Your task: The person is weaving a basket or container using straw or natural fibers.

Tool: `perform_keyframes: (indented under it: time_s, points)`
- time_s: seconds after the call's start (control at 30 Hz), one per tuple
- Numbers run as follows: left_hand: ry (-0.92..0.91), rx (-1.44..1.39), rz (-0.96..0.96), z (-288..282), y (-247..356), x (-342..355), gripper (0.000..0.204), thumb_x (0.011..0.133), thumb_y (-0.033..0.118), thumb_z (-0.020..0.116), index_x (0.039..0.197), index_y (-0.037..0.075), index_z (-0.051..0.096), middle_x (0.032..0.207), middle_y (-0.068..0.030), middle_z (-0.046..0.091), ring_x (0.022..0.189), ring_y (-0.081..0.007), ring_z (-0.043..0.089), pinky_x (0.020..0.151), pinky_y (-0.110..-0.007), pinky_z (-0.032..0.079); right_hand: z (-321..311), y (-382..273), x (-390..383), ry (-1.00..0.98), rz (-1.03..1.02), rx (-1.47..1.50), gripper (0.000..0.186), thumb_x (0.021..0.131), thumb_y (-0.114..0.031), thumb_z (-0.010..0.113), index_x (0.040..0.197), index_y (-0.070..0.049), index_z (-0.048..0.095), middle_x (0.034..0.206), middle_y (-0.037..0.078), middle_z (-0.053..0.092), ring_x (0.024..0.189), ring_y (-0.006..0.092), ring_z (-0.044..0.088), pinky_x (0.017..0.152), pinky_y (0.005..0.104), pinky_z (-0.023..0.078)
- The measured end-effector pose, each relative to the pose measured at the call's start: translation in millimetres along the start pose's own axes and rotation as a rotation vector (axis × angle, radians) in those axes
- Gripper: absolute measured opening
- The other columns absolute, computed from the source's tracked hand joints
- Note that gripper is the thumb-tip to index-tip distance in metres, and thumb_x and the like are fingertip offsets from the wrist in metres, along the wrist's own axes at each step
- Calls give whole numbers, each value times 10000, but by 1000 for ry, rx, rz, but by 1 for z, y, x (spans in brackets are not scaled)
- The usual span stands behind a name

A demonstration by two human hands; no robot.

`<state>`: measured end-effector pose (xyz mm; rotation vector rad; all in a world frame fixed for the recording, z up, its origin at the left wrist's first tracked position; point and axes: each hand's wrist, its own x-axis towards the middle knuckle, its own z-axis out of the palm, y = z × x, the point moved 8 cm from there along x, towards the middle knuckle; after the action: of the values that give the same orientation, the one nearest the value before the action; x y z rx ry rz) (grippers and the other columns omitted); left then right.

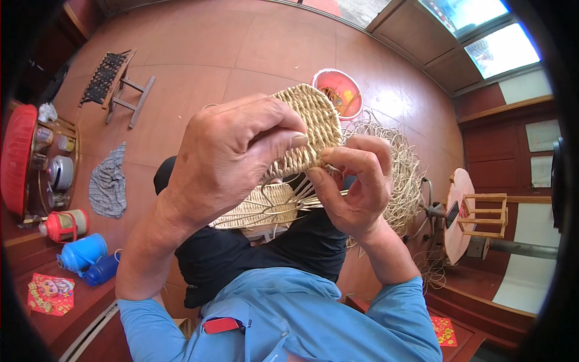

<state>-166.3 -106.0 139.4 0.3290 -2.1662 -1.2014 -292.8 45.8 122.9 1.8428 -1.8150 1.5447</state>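
Observation:
I hold up a woven straw piece [312,111], shaped like a sole with a rounded top. My left hand [238,157] is closed on its left side, thumb over the weave. My right hand [359,187] pinches its lower right edge with thumb and forefinger, the other fingers curled. Below, across my lap, lies another pale woven piece [250,214] with long loose strands [301,199] running from it toward my right hand; part of it is hidden behind my hands.
A red basin [347,84] and tangled straw [401,181] are beyond my hands. A webbed folding stool [105,78], grey cloth [107,184], red tray [18,163] and blue flasks [81,253] are at left. A round board with a wooden frame [458,217] stands at right.

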Motion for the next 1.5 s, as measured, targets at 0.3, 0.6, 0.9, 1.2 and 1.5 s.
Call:
perform_keyframes:
  time_s: [0.3,0.6,0.9,1.2,1.5]
  points:
    - [-47,-124,-94,14,-22,11,50,950,10,807,998,0,792,909,-48,677,827,-106,672,739,-297,538,-2,-2,10,-81,-62,-19,319,849,35,918,1117,-36,760,1179,92,626,738,55,590,546,214,492]
    - [-54,-56,-4,11,-25,23,76,945,30,814,1003,-4,778,898,-88,694,827,-182,715,768,-345,555,0,-1,19,-148,-62,-42,293,884,43,894,1143,-30,777,1205,110,627,766,70,639,563,220,535]
    - [-10,21,118,12,-25,30,128,923,42,838,1027,22,766,952,-113,698,894,-266,731,790,-386,556,5,-3,25,-224,-71,-65,243,904,91,845,1124,5,785,1239,129,566,804,109,703,588,234,597]
    - [165,179,233,-10,-10,0,173,878,68,883,1009,58,770,967,-89,728,959,-286,684,840,-410,542,5,0,23,-194,-96,-76,259,899,74,855,1140,3,793,1236,134,565,816,111,698,604,249,612]
    - [-25,191,343,4,-4,-8,437,763,69,946,1182,81,822,1125,-90,742,1046,-317,685,907,-438,561,6,2,20,-164,-118,-51,269,893,54,870,1147,-3,805,1237,138,576,781,100,690,593,267,602]
